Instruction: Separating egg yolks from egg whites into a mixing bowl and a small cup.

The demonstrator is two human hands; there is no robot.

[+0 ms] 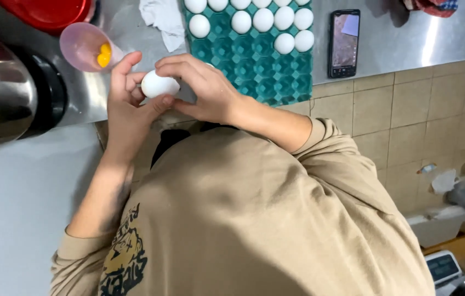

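Note:
Both hands hold one white egg above the front edge of the steel counter. My left hand cups it from below and the left, thumb and fingers around the shell. From the right, my right hand closes over it with its fingertips on top. The shell looks whole. Just behind the left hand stands a small pink bowl with yellow yolk in it. A teal egg tray with several white eggs in its far rows lies behind the right hand.
A dark phone lies right of the tray. At the left stand steel pots, with a red lid behind them and crumpled paper beside the tray. The counter front is tiled. Lower right has a scale.

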